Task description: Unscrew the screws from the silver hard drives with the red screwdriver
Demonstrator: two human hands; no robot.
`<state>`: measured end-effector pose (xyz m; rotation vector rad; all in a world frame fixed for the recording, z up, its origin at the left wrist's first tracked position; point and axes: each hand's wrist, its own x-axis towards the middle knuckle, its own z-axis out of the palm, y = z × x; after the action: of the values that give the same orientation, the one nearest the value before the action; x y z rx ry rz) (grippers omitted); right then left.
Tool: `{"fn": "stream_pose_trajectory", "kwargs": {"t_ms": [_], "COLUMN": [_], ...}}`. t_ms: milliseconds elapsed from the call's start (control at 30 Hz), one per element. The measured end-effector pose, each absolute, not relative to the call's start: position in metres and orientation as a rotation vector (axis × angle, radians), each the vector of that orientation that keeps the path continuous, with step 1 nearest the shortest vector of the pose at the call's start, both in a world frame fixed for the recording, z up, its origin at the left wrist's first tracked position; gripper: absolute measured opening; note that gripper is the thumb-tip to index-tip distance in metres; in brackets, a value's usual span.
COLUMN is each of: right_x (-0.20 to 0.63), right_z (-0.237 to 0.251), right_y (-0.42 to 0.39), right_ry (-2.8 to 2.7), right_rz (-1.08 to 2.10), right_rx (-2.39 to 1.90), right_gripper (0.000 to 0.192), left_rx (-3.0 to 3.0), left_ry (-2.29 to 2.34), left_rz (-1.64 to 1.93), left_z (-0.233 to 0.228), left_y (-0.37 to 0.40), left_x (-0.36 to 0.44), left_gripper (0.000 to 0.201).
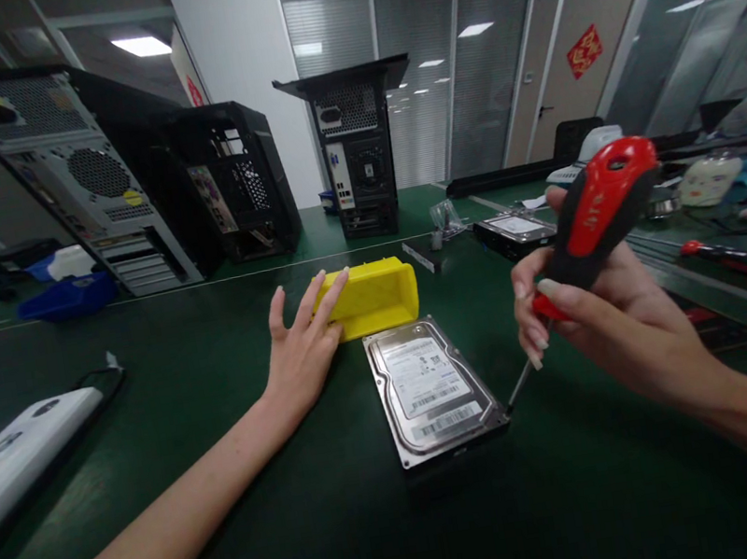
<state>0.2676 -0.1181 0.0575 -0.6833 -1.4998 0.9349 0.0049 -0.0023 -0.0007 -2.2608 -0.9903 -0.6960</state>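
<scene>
1. One head view shows everything: the right hand (607, 318) is closed around a red-and-black screwdriver (591, 221), fingers wrapped on the lower handle, with the tip resting at the near right corner of a hard drive (430, 389) that lies flat, label up, on the green table (243, 527).
2. The left hand (299, 348) lies open and flat, holding nothing, fingertips on a yellow bin (376, 296) just behind the drive.
3. To drive the tip well, I judge the shaft wants to stand more upright over the screw, and the drive needs steadying, since nothing pins it down now. Whether the tip sits in a screw head is too small to tell.
4. Around: three open computer cases (119, 197) at the back, a second hard drive (515, 233) beyond, another screwdriver (743, 259) to the right, a white device (12, 460) on the left. Nothing blocks the drive itself.
</scene>
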Motion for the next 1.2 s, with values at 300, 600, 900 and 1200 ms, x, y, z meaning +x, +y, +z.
{"fn": "stream_pose_trajectory", "kwargs": {"t_ms": [300, 600, 900, 1200], "right_x": [0.269, 0.269, 0.263, 0.26], "right_z": [0.057, 0.057, 0.06, 0.059], "right_y": [-0.119, -0.12, -0.123, -0.125], "right_ry": [-1.451, -1.517, -1.511, -1.533], "right_rz": [1.01, 0.911, 0.866, 0.858], "right_rx": [-0.615, -0.73, -0.746, -0.693], "right_gripper": [0.041, 0.028, 0.025, 0.023], "left_rx": [-2.63, -3.016, -3.136, -3.091], "left_ry": [-1.054, -1.178, -1.094, -1.074], "left_rz": [-0.869, -0.975, -1.056, -1.094], "left_z": [0.019, 0.01, 0.006, 0.004], "left_y": [-0.071, -0.107, -0.098, -0.097], "left_x": [-0.009, 0.0, -0.004, 0.0], "left_gripper": [0.015, 0.016, 0.004, 0.007]}}
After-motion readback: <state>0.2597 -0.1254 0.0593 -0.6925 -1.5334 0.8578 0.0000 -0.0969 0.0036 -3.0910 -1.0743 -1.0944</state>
